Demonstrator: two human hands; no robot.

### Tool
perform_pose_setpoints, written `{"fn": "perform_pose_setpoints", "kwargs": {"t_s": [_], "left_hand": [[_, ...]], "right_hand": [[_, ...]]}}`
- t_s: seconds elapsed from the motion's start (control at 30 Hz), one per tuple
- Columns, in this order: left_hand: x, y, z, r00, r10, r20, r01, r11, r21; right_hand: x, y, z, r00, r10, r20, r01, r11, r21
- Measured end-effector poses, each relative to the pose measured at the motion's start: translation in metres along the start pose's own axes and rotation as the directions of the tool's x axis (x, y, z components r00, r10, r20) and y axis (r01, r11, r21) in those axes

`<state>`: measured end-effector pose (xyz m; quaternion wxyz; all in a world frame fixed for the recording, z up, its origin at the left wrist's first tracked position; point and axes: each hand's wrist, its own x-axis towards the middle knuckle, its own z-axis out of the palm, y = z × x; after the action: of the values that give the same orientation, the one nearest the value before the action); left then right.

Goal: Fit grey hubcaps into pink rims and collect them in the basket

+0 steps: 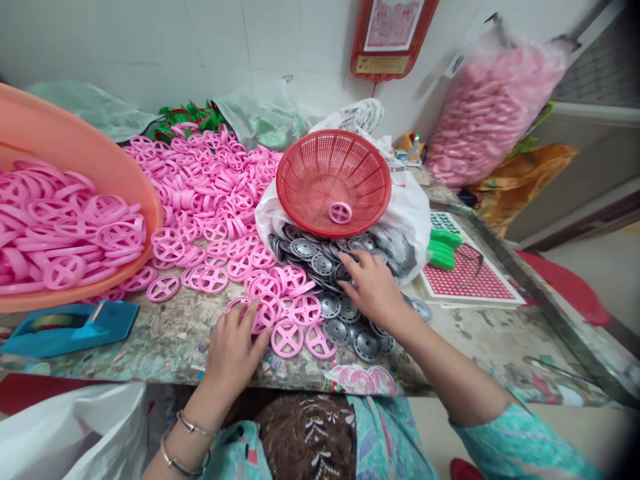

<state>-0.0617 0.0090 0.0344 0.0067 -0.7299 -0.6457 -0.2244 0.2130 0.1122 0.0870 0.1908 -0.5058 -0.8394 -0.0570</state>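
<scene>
My left hand [235, 343] lies near the table's front edge with its fingers curled over a pink toy wheel [260, 313]. My right hand [373, 287] rests palm down on a heap of grey hubcap discs [320, 263] that spills from a white plastic bag [407, 207]. Its fingers press together on the discs, and I cannot make out what they pinch. Loose pink wheels [287, 337] lie between both hands. A large pile of pink wheels [205, 180] covers the table behind them.
A red mesh basket [313, 167] with one pink wheel sits tilted on the bag. An orange basin [75, 150] of pink parts stands at the left. A blue tape dispenser [75, 327] lies front left. A clear bag of pink parts [487, 110] leans at the back right.
</scene>
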Motion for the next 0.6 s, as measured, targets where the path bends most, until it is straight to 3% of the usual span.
{"fn": "perform_pose_setpoints", "kwargs": {"t_s": [0.1,0.17,0.23,0.3,0.33,0.4,0.47,0.53,0.6], "left_hand": [[0.006,0.005,-0.004,1.0,-0.006,-0.008,0.006,0.998,-0.062],[0.008,0.009,-0.005,0.997,-0.071,-0.013,0.067,0.98,-0.185],[0.009,0.016,-0.008,0.98,-0.198,0.027,0.193,0.901,-0.389],[0.011,0.023,-0.011,0.928,-0.338,0.157,0.353,0.662,-0.661],[0.012,0.026,-0.014,0.89,-0.374,0.26,0.422,0.464,-0.779],[0.014,0.033,-0.02,0.819,-0.314,0.48,0.503,-0.011,-0.864],[0.018,0.04,-0.026,0.783,-0.158,0.601,0.513,-0.381,-0.769],[0.023,0.049,-0.03,0.776,-0.051,0.628,0.496,-0.565,-0.659],[0.027,0.059,-0.029,0.773,-0.003,0.634,0.49,-0.631,-0.601]], "right_hand": [[-0.001,0.009,0.002,0.997,-0.039,0.072,0.048,0.991,-0.128],[0.002,0.016,0.004,0.996,-0.055,0.067,0.061,0.994,-0.09],[0.004,0.022,0.004,0.998,-0.056,0.035,0.056,0.998,0.017],[0.005,0.025,0.002,0.999,-0.032,0.011,0.029,0.98,0.196],[0.004,0.026,-0.001,1.0,-0.009,0.005,0.007,0.955,0.296],[0.001,0.022,-0.008,0.998,0.06,0.005,-0.055,0.876,0.479],[-0.005,0.008,-0.016,0.985,0.171,0.029,-0.148,0.743,0.653],[-0.012,-0.013,-0.022,0.958,0.264,0.112,-0.239,0.522,0.819],[-0.018,-0.037,-0.025,0.939,0.269,0.213,-0.287,0.279,0.916]]}}
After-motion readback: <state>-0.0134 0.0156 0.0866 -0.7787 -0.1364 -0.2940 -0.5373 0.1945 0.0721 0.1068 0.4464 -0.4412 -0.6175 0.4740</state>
